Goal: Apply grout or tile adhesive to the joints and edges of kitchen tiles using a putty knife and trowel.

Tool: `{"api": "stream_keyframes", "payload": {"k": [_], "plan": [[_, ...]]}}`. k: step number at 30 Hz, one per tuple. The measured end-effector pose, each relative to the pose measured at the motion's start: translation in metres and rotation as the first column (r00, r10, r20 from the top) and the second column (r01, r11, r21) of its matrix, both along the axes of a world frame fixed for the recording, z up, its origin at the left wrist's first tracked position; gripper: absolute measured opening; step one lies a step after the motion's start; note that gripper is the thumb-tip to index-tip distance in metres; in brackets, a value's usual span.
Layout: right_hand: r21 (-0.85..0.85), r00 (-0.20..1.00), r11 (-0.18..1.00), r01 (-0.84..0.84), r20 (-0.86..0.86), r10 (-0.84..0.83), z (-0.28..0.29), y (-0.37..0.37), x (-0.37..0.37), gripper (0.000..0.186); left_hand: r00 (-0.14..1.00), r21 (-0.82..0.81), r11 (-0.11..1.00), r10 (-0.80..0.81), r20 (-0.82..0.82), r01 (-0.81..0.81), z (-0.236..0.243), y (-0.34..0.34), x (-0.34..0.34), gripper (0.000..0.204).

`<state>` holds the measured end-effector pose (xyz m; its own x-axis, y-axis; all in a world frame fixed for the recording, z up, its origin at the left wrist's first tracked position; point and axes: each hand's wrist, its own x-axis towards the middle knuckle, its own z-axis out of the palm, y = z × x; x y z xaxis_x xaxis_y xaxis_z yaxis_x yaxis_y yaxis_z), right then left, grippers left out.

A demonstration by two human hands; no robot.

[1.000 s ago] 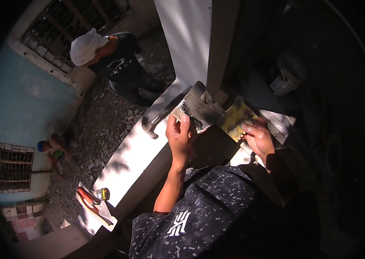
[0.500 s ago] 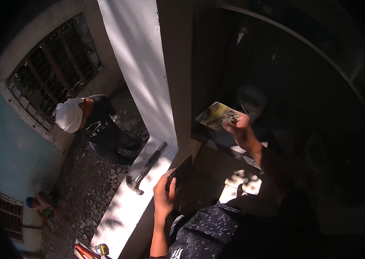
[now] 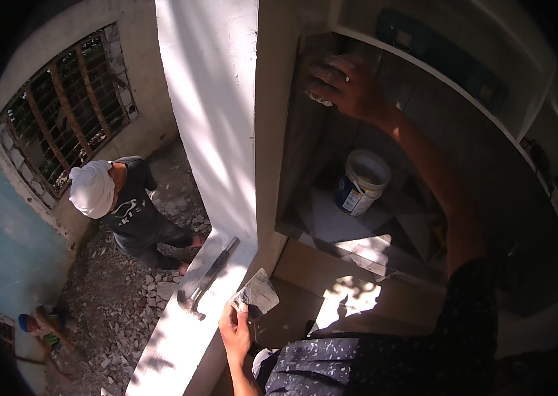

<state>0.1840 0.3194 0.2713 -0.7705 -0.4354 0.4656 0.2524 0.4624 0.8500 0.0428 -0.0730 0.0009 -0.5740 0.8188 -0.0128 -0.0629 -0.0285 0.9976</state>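
The person's left hand (image 3: 235,330) pinches a flat, squarish, grey-smeared plate (image 3: 259,294) by its lower-left part, beside the right edge of the white painted ledge (image 3: 176,350); the right hand (image 3: 348,86) curls well above, its grip too shadowed to tell.

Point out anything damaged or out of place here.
Rubble lies strewn beyond the ledge, and the barred window has ragged, broken edges; both look like damage rather than finished work.

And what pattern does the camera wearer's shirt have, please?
The shirt is dark with scattered white specks; best in the head view.
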Motion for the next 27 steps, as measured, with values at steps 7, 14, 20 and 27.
{"api": "stream_keyframes", "payload": {"k": [7, 14, 20, 27], "plan": [[-0.005, 0.985, 0.986, 0.165, 0.062, -0.164, 0.001, -0.004, -0.001, 0.026, 0.994, 0.046, 0.999, 0.023, -0.106, -0.018, -0.009, 0.004, -0.01, 0.023], [0.039, 0.984, 0.985, 0.167, 0.056, -0.169, 0.03, -0.006, 0.004, 0.025, 1.0, 0.079, 0.997, -0.01, -0.013, 0.011, -0.015, 0.012, -0.018, 0.024], [0.083, 0.978, 0.979, 0.185, 0.081, -0.192, 0.03, -0.006, 0.004, 0.028, 0.998, 0.062, 0.997, 0.041, 0.056, -0.045, -0.018, 0.009, -0.022, 0.013], [0.081, 0.972, 0.979, 0.186, 0.128, -0.195, 0.042, -0.003, 0.001, 0.026, 0.998, 0.112, 0.992, 0.059, 0.0, -0.059, -0.022, 0.009, -0.022, 0.014]]}}
